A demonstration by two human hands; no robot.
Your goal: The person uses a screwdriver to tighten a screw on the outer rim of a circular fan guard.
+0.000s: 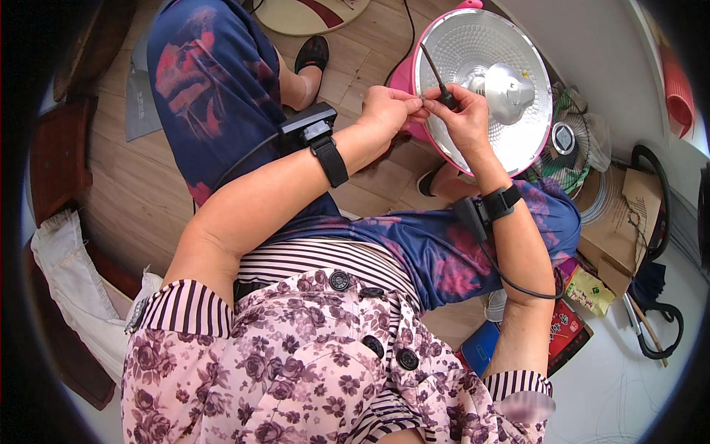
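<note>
Wearing floral-print blouse (296,377); pressing left hand (386,115) to right hand (467,118), apparently pinching something tiny (423,98) between fingertips; holding thin-shafted dark tool (446,96) in right, before dimpled, silvery reflector (460,63).

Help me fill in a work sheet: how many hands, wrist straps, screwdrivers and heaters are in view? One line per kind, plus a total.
Left hand and right hand: 2
Left strap and right strap: 2
Screwdriver: 1
Heater: 1
Total: 6
</note>
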